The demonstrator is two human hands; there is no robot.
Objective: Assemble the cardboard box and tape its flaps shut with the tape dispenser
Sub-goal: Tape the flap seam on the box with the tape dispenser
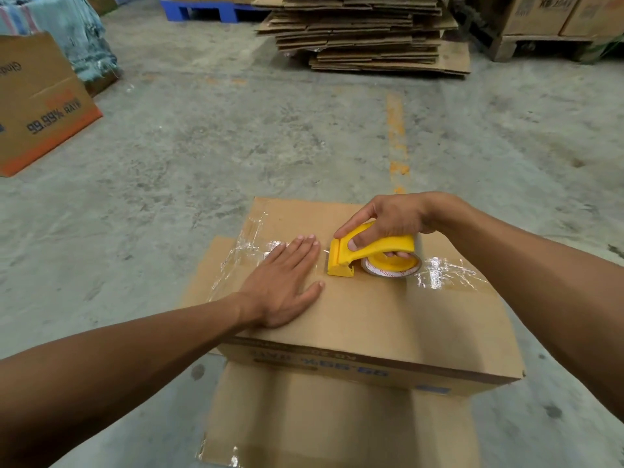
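Flat sheet, nearest: plain cardboard point(304, 417) lying on the floor under the box, a scrap of clear tape at its near left corner.
Box: cardboard box point(388, 319) standing on that sheet, top flaps folded down and meeting along a seam that runs left to right; print on the near side reads upside down.
Left hand: left hand point(287, 282) laid flat on the top, fingers straight and together, pressing just left of the dispenser on the seam.
Right hand: right hand point(388, 221) wrapped round the handle of the yellow tape dispenser point(358, 255), forefinger along the top, other fingers curled into the roll.
Dispenser: sits on the seam near the middle of the top, cutter end pointing left toward the left hand.
Tape: clear tape point(442, 271) wrinkled on the seam to the right of the dispenser; more glossy tape past the left hand at the left edge.
Step, as judged: taping the top seam, partway across.
Next move calls for: a steady pull along the seam with the flaps held flat, then a clean cut at the edge.
Floor: bare concrete point(270, 136) with a worn orange line.
Far left: a printed carton point(40, 106).
Far back: a stack of flattened cartons point(364, 32), with a blue pallet to its left.
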